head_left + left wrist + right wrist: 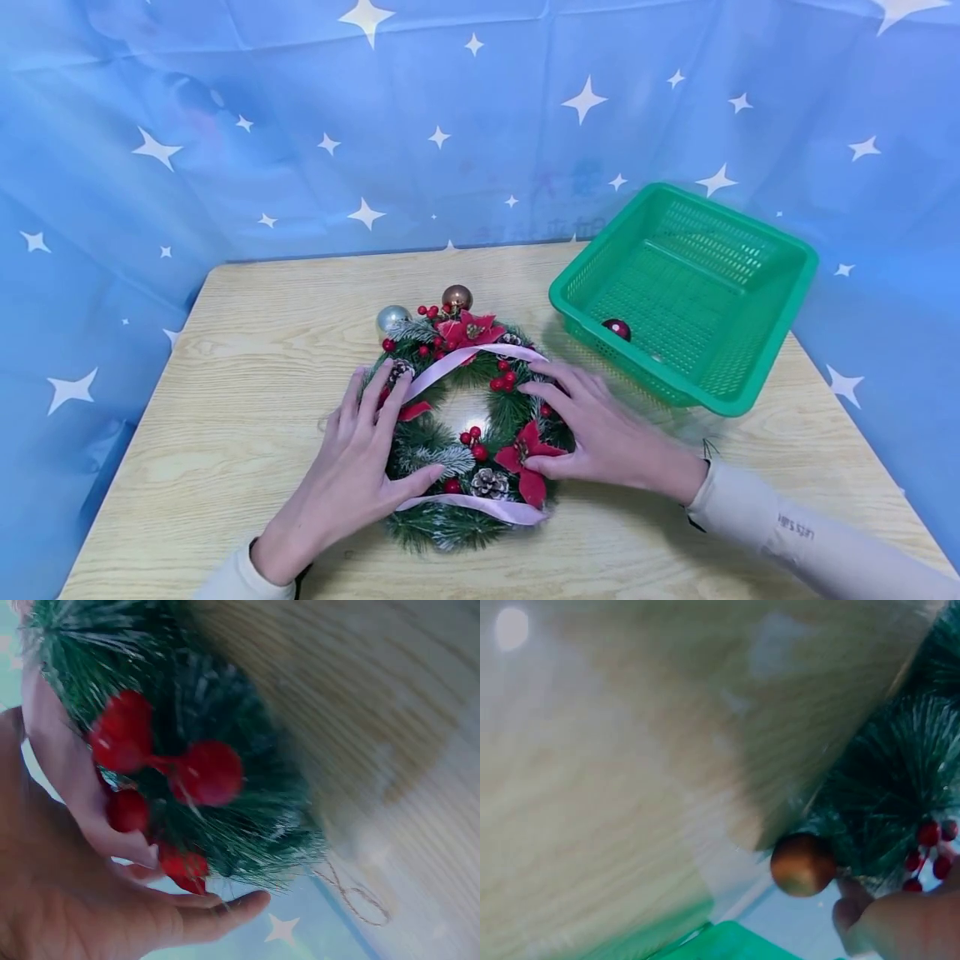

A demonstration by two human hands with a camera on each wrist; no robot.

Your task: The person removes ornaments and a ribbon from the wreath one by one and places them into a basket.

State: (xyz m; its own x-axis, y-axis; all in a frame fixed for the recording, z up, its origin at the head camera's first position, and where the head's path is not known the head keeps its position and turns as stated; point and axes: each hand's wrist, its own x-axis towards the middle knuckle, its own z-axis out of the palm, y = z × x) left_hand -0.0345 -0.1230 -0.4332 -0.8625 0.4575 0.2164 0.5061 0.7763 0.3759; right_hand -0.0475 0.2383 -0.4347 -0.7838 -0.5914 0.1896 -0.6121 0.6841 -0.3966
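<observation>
A Christmas wreath [438, 442] of green needles lies flat on the table, trimmed with red berries, red poinsettia flowers [525, 457], pinecones [489, 483] and a pale pink ribbon [480, 507]. My left hand [356, 471] rests over its left side, fingers extended and thumb spread towards the middle. Across it, my right hand [592, 425] touches the right side with lightly bent, spread fingers near the ribbon's upper end and a poinsettia. At the wreath's top edge are a brown bauble [457, 297] and a silver-blue bauble [393, 319]. The brown bauble [802, 864] also shows in the right wrist view.
A green plastic basket [780, 333] stands at the back right, with a dark red bauble [617, 329] inside. A thin string loop [364, 900] lies beside the wreath in the left wrist view. Behind the wooden table [247, 350] hangs a blue star-patterned cloth [285, 108].
</observation>
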